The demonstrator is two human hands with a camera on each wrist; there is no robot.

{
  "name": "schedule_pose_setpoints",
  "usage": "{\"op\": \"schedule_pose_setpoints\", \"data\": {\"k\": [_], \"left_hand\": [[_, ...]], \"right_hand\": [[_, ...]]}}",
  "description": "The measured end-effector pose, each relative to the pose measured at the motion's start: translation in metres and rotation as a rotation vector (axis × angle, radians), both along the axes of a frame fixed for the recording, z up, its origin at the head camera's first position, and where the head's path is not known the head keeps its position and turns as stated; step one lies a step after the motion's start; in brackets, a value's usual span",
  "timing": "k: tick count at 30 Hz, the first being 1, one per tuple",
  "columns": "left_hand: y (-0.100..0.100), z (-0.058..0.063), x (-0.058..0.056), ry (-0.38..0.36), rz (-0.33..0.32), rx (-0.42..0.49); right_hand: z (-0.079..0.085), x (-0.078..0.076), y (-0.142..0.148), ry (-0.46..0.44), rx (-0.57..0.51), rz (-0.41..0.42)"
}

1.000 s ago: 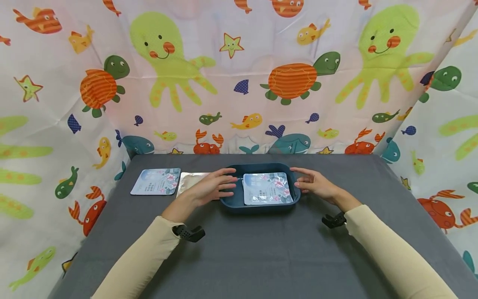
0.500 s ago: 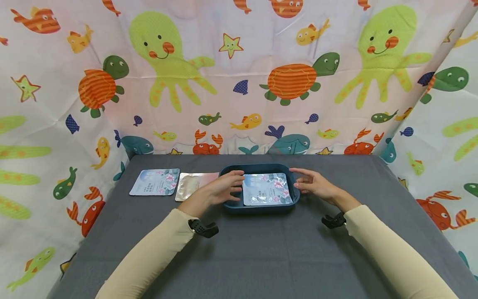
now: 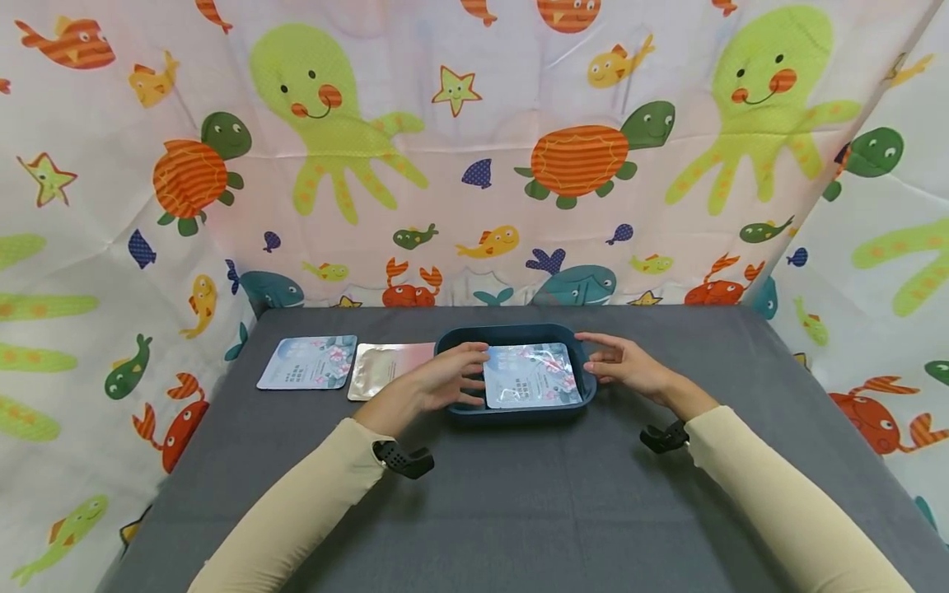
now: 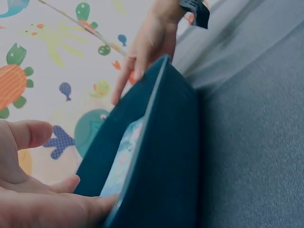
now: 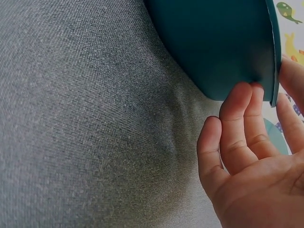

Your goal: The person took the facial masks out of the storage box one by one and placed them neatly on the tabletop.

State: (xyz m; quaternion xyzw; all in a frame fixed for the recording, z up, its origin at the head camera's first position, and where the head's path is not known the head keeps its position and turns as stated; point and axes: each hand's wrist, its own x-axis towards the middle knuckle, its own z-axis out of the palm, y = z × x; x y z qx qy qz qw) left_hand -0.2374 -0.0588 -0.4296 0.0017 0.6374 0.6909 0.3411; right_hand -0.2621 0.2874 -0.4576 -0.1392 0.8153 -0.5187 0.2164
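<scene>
A dark blue-green plastic box [image 3: 511, 334] stands at the far middle of the table. In it lies a pale blue, flower-printed face mask sachet [image 3: 534, 377]. My left hand [image 3: 441, 380] reaches over the box's left end, its fingers loosely extended at the sachet's left edge. In the left wrist view, the thumb stands away from the other fingers. My right hand [image 3: 630, 369] holds the box's right end; in the right wrist view, its curled fingertips [image 5: 236, 97] press the outer wall, and another digit passes behind the rim. The left hand covers part of the box.
Left of the box, a silver-and-pink sachet [image 3: 378, 371] lies flat, partly behind my left hand. Another pale blue sachet [image 3: 307, 362] lies farther left. The grey cloth-covered table [image 3: 511, 502] meets a sea-animal curtain [image 3: 474, 206] at the back and sides.
My left hand has moved right, farther over the box, uncovering more of the silver-and-pink sachet. It has moved little in the last half second. My right hand has stayed at the box's right end.
</scene>
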Motion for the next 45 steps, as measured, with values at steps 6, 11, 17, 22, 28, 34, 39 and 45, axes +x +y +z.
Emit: {"op": "schedule_pose_setpoints", "data": {"k": [6,11,17,22,28,34,39,45], "left_hand": [[-0.001,0.003,0.003,-0.011,0.047,0.024],[0.004,-0.006,0.001,-0.016,0.099,0.083],[0.015,-0.014,-0.002,0.033,0.048,0.038],[0.028,-0.020,-0.003,0.035,0.010,0.012],[0.035,-0.029,-0.001,0.091,0.035,-0.057],[0.034,-0.037,0.001,0.144,0.069,-0.063],[0.030,-0.034,-0.002,0.157,0.078,-0.030],[0.023,-0.020,-0.004,0.155,0.114,-0.043]], "right_hand": [[-0.002,0.000,0.000,0.001,0.004,-0.002],[-0.002,0.003,0.002,0.010,0.012,-0.013],[-0.001,0.004,0.003,0.017,0.023,-0.011],[-0.002,0.003,0.000,0.021,0.028,-0.019],[-0.004,0.006,-0.004,0.026,0.024,-0.010],[-0.009,0.011,-0.003,0.020,0.017,-0.001],[-0.007,0.010,-0.004,0.027,0.014,-0.007],[-0.001,0.006,-0.002,0.035,0.007,-0.019]]}}
